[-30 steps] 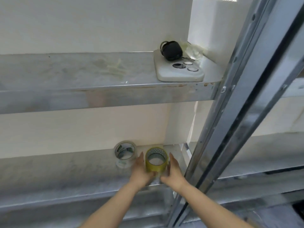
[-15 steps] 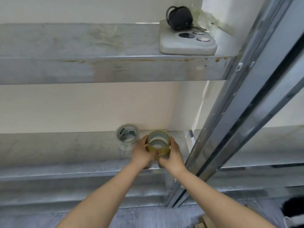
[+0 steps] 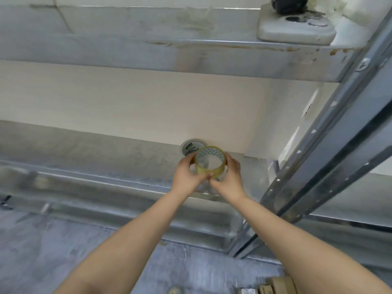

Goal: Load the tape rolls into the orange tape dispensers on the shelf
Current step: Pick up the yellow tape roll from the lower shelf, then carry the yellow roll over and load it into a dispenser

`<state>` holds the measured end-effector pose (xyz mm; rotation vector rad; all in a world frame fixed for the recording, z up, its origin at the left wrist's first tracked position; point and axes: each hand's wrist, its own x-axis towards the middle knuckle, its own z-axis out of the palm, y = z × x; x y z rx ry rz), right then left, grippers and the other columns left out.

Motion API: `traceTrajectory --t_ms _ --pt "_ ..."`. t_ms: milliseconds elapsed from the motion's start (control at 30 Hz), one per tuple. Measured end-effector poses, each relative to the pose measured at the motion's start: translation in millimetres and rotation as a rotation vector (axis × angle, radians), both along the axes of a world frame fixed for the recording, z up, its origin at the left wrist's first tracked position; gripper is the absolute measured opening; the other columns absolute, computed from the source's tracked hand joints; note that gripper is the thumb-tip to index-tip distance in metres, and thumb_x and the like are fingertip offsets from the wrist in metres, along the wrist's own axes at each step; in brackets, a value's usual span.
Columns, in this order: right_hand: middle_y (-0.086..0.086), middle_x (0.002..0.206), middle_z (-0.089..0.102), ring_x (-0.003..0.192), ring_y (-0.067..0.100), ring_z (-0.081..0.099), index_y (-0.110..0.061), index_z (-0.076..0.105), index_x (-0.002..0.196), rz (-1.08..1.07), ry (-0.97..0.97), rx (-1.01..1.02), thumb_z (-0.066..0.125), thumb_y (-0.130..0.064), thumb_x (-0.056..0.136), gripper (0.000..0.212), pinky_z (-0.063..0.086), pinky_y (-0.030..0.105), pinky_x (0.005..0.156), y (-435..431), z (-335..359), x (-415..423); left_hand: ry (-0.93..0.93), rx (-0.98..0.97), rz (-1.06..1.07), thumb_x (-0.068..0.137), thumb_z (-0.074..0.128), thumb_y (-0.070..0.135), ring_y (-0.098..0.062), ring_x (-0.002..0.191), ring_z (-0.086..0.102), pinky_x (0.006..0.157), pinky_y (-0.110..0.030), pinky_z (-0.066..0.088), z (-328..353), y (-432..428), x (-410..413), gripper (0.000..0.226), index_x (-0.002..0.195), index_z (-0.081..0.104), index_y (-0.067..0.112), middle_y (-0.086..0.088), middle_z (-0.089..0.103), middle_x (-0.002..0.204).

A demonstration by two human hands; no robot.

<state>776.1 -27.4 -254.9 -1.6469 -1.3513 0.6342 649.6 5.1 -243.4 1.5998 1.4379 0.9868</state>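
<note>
A yellowish clear tape roll [image 3: 210, 160] is held just above the lower metal shelf [image 3: 118, 158], tilted with its hole facing me. My left hand [image 3: 187, 176] grips its left side and my right hand [image 3: 228, 177] grips its right side, thumbs meeting at the roll's near edge. A second, whitish tape roll [image 3: 189, 147] stands on the shelf right behind it, partly hidden by the held roll. No orange tape dispenser is in view.
The upper shelf [image 3: 191, 58] carries a white phone-like slab [image 3: 294, 28] with a black object [image 3: 286, 4] on it at the far right. A slanted metal upright [image 3: 331, 158] runs down the right side. Pale brown objects [image 3: 275, 286] lie on the grey floor below.
Both hands closed round the yellowish roll and lifted it off the shelf, in front of the whitish roll. The camera tipped downward, so the shelves rose in view.
</note>
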Motion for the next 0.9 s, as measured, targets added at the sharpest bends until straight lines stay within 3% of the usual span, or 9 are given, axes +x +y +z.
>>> traceTrajectory --t_ms 133,233,367,433,500,567,700,833,900 --pt "0.001 0.109 0.048 0.113 0.028 0.044 -0.013 0.049 0.122 0.092 0.023 0.103 0.075 -0.011 0.059 0.069 0.039 0.028 0.091 6.9 7.6 -26.9 -0.044 0.017 0.106 0.058 0.087 0.015 -0.011 0.098 0.054 0.077 -0.002 0.035 4.2 -7.2 -30.6 0.071 0.121 0.055 0.007 0.001 0.058 0.108" --pt "0.011 0.117 0.054 0.113 0.028 0.048 -0.011 0.050 0.123 0.177 0.038 0.121 0.076 -0.012 0.059 0.069 0.044 0.037 0.096 11.9 12.4 -52.1 -0.070 0.034 0.164 0.059 0.087 0.017 -0.011 0.099 0.055 0.077 0.003 0.036 8.1 -15.8 -59.2 0.069 0.119 0.055 0.010 0.003 0.059 0.107" --pt "0.008 0.121 0.048 0.118 0.027 0.047 -0.011 0.045 0.124 0.342 0.108 0.082 0.077 -0.006 0.060 0.072 0.039 0.034 0.102 16.0 20.5 -95.4 -0.119 0.023 0.292 0.059 0.087 0.020 -0.015 0.105 0.061 0.090 -0.021 0.044 11.2 -30.0 -102.5 0.065 0.117 0.057 0.012 0.001 0.064 0.110" --pt "0.002 0.116 0.052 0.114 0.024 0.053 -0.011 0.047 0.121 0.424 0.124 0.083 0.078 -0.006 0.060 0.069 0.042 0.031 0.098 15.8 25.6 -120.6 -0.146 0.024 0.358 0.058 0.088 0.020 -0.017 0.108 0.061 0.094 -0.025 0.046 11.8 -37.5 -128.9 0.068 0.118 0.058 0.012 -0.003 0.066 0.115" --pt "0.005 0.121 0.054 0.116 0.023 0.052 -0.009 0.045 0.124 0.487 0.125 0.068 0.079 -0.008 0.062 0.070 0.042 0.035 0.101 15.0 28.4 -147.3 -0.161 0.034 0.405 0.058 0.088 0.020 -0.016 0.109 0.061 0.095 -0.026 0.046 13.3 -45.5 -156.8 0.069 0.119 0.057 0.013 -0.003 0.066 0.117" --pt "0.011 0.133 0.049 0.123 0.025 0.047 -0.007 0.039 0.131 0.541 0.120 0.036 0.079 -0.009 0.064 0.077 0.038 0.042 0.106 14.0 28.9 -175.2 -0.154 0.051 0.436 0.057 0.088 0.021 -0.014 0.107 0.061 0.093 -0.022 0.046 14.8 -54.1 -185.6 0.068 0.118 0.058 0.015 -0.001 0.066 0.116" --pt "0.015 0.136 0.046 0.127 0.027 0.043 -0.007 0.036 0.134 0.625 0.120 0.019 0.079 -0.011 0.065 0.081 0.036 0.045 0.107 12.5 28.0 -229.1 -0.162 0.074 0.497 0.057 0.088 0.019 -0.007 0.099 0.058 0.078 0.003 0.040 20.0 -69.2 -236.7 0.064 0.113 0.057 0.022 0.008 0.063 0.108" --pt "0.006 0.128 0.049 0.122 0.022 0.047 -0.012 0.038 0.131 0.692 0.132 0.020 0.081 -0.013 0.064 0.080 0.038 0.028 0.101 4.6 28.4 -296.8 -0.161 0.089 0.558 0.057 0.088 0.016 -0.009 0.103 0.058 0.079 0.004 0.039 22.9 -84.4 -300.6 0.068 0.118 0.057 0.018 0.006 0.063 0.110" --pt "-0.001 0.121 0.049 0.119 0.020 0.049 -0.014 0.040 0.130 0.720 0.126 0.039 0.080 -0.013 0.063 0.078 0.040 0.028 0.098 1.5 29.3 -329.8 -0.165 0.089 0.592 0.057 0.088 0.017 -0.011 0.105 0.059 0.083 0.000 0.041 22.9 -92.1 -332.7 0.071 0.120 0.056 0.017 0.005 0.063 0.112"
